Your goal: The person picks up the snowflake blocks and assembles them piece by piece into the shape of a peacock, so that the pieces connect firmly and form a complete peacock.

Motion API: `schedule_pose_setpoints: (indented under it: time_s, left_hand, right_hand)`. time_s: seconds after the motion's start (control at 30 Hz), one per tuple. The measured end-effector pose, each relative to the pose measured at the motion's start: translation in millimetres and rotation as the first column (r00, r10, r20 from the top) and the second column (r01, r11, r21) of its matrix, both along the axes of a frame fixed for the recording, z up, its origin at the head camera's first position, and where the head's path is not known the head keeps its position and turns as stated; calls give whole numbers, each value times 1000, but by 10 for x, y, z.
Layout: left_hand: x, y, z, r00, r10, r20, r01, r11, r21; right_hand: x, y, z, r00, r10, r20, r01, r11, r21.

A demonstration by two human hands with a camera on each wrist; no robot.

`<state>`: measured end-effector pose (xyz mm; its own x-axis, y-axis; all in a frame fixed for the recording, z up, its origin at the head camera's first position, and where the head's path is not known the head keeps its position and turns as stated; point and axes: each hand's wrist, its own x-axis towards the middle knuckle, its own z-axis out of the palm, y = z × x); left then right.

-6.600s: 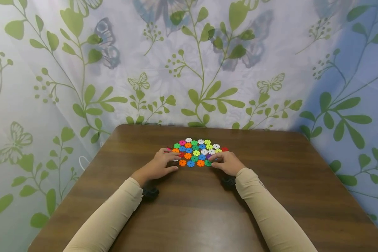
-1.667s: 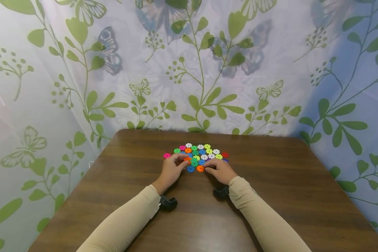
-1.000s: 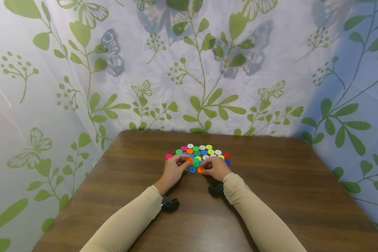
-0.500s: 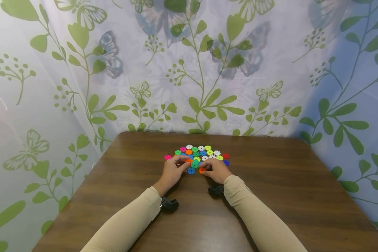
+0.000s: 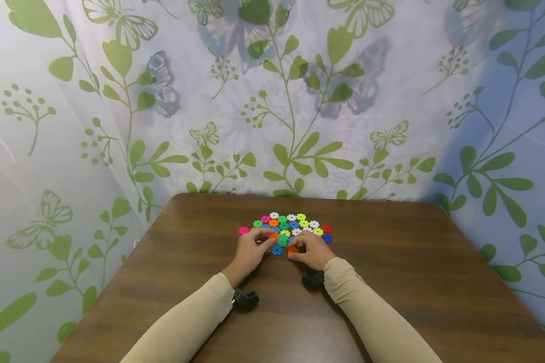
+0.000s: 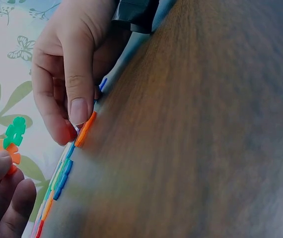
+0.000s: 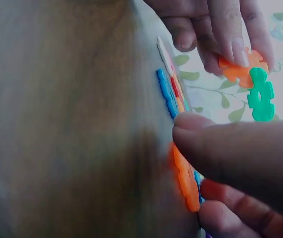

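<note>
Colourful flower-shaped plastic discs lie in a flat cluster on the brown table. My left hand (image 5: 249, 252) pinches an orange notched disc (image 7: 238, 69) between thumb and fingers, raised off the table. A green disc (image 7: 261, 96) is joined to its edge, standing at an angle to it. My right hand (image 5: 312, 249) is at the near side of the cluster, with thumb and curled fingers at the edges of another orange disc (image 6: 85, 130) on the table. A blue disc (image 5: 277, 250) lies between the hands. The hands hide some discs.
Other discs, such as a pink one (image 5: 243, 230), a red one (image 5: 327, 229) and a white one (image 5: 274, 215), lie beyond and beside the hands. A patterned curtain (image 5: 272, 101) hangs behind the table (image 5: 281, 312). Black devices (image 5: 245, 299) sit at the wrists.
Earlier both hands rested over the cluster. The left hand has since come to hold the joined orange and green discs. The right hand has moved left to the near orange disc.
</note>
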<state>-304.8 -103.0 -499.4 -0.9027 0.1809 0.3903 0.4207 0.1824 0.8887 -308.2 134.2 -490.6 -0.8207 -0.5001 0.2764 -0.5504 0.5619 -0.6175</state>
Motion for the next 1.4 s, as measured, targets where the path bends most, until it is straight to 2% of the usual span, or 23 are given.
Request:
schedule_pose_setpoints:
  time_s: [0.4, 0.53, 0.73, 0.87, 0.97, 1.07, 1.17, 1.3, 1.4]
  left_hand:
    - [2, -1, -18, 1000, 6, -11, -6, 1000, -23]
    - [11, 1, -6, 1000, 5, -11, -5, 1000, -22]
    - [17, 7, 3, 1000, 10, -12, -10, 1000, 0]
    - [17, 10, 6, 1000, 15, -21, -15, 1000, 13]
    - [12, 11, 0, 999, 21, -33, -21, 1000, -7]
    - [3, 8, -14, 999, 21, -42, -23, 999, -48]
    - [-1, 2, -23, 999, 14, -49, -18, 996, -90]
    - [1, -3, -21, 998, 1, -59, -8, 991, -131]
    - [0, 0, -16, 997, -8, -74, -3, 990, -144]
  right_hand:
    - [29, -29, 7, 999, 3, -37, -3, 1000, 3]
    - [31, -31, 23, 1000, -7, 3, 7, 1000, -3]
    - [31, -12, 21, 992, -88, 95, 96, 992, -86]
    - [16, -2, 4, 982, -148, 113, 168, 967, -192]
    - [-2, 1, -4, 972, -203, 122, 230, 928, -293]
    - [-18, 5, -8, 968, -224, 117, 252, 886, -390]
    - [-23, 7, -6, 976, -190, 102, 216, 868, -446]
    - [-13, -11, 12, 992, -90, 87, 121, 872, -475]
    - [-6, -34, 28, 996, -24, 91, 66, 870, -488]
